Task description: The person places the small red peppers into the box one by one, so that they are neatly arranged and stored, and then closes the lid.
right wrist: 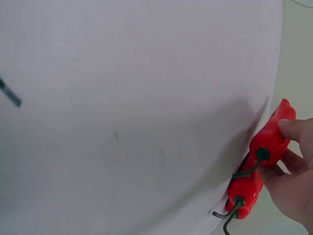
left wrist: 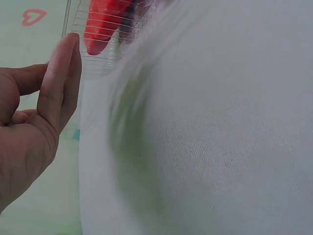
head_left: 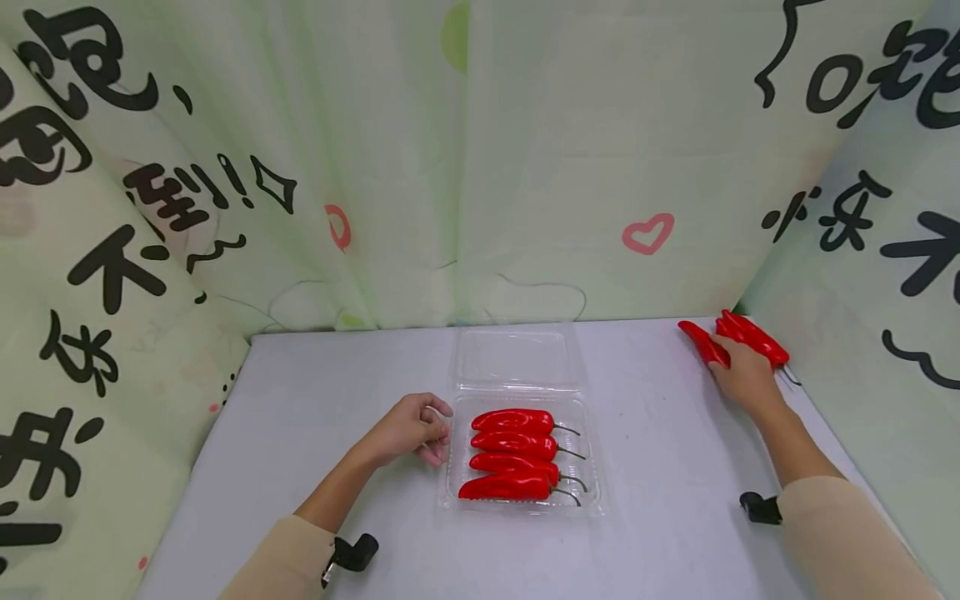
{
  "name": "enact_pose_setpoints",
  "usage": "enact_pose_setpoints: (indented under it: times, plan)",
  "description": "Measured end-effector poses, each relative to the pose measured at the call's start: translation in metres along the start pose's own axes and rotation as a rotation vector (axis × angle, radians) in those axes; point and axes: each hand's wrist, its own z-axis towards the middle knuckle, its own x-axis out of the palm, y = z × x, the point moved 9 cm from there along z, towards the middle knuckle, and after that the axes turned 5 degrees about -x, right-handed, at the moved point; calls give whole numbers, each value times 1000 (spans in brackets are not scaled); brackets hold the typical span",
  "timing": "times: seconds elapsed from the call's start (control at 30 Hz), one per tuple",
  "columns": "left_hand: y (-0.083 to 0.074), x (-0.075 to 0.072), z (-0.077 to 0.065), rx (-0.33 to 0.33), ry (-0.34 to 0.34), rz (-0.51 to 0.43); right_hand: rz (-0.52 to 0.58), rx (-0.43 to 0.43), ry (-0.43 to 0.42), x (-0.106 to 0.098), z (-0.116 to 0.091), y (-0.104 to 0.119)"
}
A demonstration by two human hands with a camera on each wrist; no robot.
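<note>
A clear plastic clamshell box (head_left: pixel 461 404) stands open at mid-table in the head view. Several red chili peppers (head_left: pixel 513 444) with dark green stems lie in its base, side by side. My left hand (head_left: pixel 412 429) is at the box's left edge, holding nothing; in the left wrist view its fingers (left wrist: pixel 55 88) extend by the ribbed wall, and contact is unclear. At the table's far right corner, my right hand (head_left: pixel 746 379) grips a red chili pepper (right wrist: pixel 271 137) between thumb and fingers. More red chili peppers (head_left: pixel 756 340) lie right beside it, partly hidden by the hand.
The box's lid (head_left: pixel 517 358) is folded back toward the rear curtain (head_left: pixel 525 167). Printed curtains border the white table (head_left: pixel 645 500) at the back and both sides. Black wrist mounts (head_left: pixel 761 508) sit at both cuffs.
</note>
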Motion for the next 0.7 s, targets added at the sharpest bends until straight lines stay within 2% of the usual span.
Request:
enact_pose_setpoints:
  times: [0.27,0.7]
  plan:
    - [2,-1,1,-13,-4,-15,26,-84,-25,-10,-11,17]
    - [5,-3,3,-29,-13,-62,127,-170,73,-12,-31,54]
